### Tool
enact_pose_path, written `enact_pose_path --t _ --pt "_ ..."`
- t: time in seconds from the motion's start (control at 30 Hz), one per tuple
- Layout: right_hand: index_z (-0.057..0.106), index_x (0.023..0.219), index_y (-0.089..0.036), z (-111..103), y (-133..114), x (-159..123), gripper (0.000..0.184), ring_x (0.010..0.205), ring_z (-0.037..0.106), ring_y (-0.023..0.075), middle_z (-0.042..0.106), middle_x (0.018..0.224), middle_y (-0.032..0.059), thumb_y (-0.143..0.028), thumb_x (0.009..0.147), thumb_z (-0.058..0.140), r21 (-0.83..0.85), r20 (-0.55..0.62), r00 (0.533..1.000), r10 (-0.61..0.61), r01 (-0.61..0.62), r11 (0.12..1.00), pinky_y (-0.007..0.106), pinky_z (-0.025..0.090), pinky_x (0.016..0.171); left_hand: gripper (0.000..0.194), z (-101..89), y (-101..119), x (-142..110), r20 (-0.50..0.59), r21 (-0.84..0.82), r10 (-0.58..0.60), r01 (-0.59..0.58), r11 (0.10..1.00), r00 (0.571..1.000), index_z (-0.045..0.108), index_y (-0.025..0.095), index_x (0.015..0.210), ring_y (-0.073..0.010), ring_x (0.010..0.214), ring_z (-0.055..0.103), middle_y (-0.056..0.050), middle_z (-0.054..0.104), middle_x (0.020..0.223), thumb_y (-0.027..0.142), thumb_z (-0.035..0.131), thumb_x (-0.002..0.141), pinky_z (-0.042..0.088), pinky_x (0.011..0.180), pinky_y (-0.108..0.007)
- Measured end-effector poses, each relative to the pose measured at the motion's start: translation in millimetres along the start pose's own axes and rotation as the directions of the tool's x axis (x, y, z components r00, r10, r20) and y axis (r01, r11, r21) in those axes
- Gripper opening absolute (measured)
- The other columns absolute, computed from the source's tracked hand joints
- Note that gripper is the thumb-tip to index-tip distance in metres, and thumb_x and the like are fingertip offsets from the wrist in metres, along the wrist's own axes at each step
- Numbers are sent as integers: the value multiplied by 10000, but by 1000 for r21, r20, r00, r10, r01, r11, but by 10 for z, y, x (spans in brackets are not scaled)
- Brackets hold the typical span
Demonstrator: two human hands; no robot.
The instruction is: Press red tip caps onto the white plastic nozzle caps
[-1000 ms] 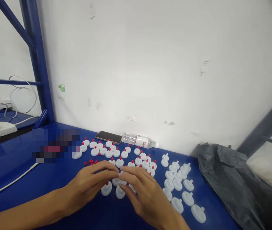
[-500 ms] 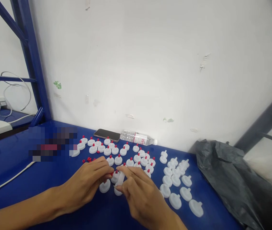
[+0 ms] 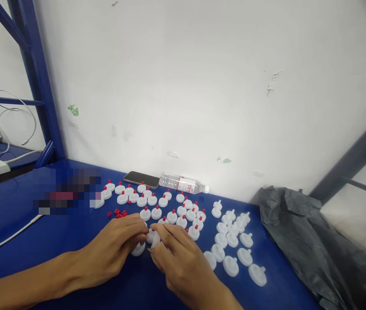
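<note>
My right hand [image 3: 183,254] pinches a white round lid with a spout [image 3: 156,239], held on edge between thumb and fingers. Close beside it, my left hand [image 3: 121,241] has its fingertips pressed together on a small red cap, mostly hidden by the fingers. The two sets of fingertips nearly meet over the table. Another white lid [image 3: 138,249] lies just under my left fingers. Beyond my left hand is a small pile of loose red caps [image 3: 120,213]. Behind both hands stand several white lids with red caps on their spouts [image 3: 156,212].
Several uncapped white lids [image 3: 231,266] lie to the right on the blue table [image 3: 82,297]. A phone [image 3: 141,179] and a water bottle [image 3: 183,184] lie along the wall. A dark plastic bag [image 3: 293,232] covers the right edge; a white cable [image 3: 11,237] runs at left.
My right hand has brought the white lid a little left, closer to my left fingertips. The red cap in my left hand shows less now. The whole view has shifted slightly.
</note>
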State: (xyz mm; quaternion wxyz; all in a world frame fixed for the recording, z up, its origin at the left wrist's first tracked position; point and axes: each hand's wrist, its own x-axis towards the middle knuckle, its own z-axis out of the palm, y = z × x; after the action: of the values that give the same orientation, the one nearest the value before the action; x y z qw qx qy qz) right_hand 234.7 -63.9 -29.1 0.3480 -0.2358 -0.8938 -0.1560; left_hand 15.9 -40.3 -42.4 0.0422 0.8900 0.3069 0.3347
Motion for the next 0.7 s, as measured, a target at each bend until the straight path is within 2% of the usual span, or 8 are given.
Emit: enact_pose_path --t 0.13,0.23,0.33,0.43,0.53,0.63,0.7 --pt "626 955 -192 7 13 24 258 984 705 252 731 1121 135 -38 879 434 35 15 1000 25 -26 999 389 631 855 271 -25 -14 30 41 -97 -24 28 995 999 587 216 879 -159 650 532 -12 615 735 128 351 980 433 603 -273" --pt "616 1053 -205 -9 47 37 256 1029 687 259 700 1193 131 -91 895 450 67 66 996 66 -70 995 402 614 892 281 -72 -3 77 68 -61 -21 25 998 997 597 219 850 -163 673 535 -11 621 745 150 366 993 431 613 -275" --pt "599 1153 -228 -59 110 41 280 1092 663 260 673 1235 120 -120 920 488 81 125 985 118 -129 988 413 588 940 230 -112 3 109 81 -6 -67 67 998 994 633 220 989 -167 750 575 -20 667 842 178 407 1003 461 676 -277" --pt "616 1148 -243 -114 215 21 261 1061 670 247 653 1233 117 -149 954 468 90 118 964 238 -249 964 402 597 895 247 -126 -26 123 25 65 -125 123 990 992 637 227 1101 -182 806 598 -31 683 907 216 409 1005 490 727 -296" --pt "636 1134 -229 -140 348 -25 223 974 691 218 666 1165 102 -225 1004 455 71 71 939 338 -342 937 353 606 812 268 -120 -73 133 -3 194 -165 163 968 986 668 219 1016 -217 852 578 -49 671 894 240 401 997 497 739 -333" --pt "656 1140 -219 -135 468 -74 227 946 697 211 705 1083 78 -294 1022 478 4 39 932 361 -362 932 364 589 838 268 -104 -102 136 8 327 -251 235 915 968 672 211 948 -261 953 542 -80 645 946 270 413 985 505 729 -361" --pt "655 1194 -210 -122 519 -90 263 1000 691 228 722 1105 90 -312 1025 480 -51 12 934 358 -357 933 400 572 887 261 -90 -112 129 29 386 -312 277 880 950 668 206 961 -287 1015 519 -98 623 995 285 420 982 511 734 -379"
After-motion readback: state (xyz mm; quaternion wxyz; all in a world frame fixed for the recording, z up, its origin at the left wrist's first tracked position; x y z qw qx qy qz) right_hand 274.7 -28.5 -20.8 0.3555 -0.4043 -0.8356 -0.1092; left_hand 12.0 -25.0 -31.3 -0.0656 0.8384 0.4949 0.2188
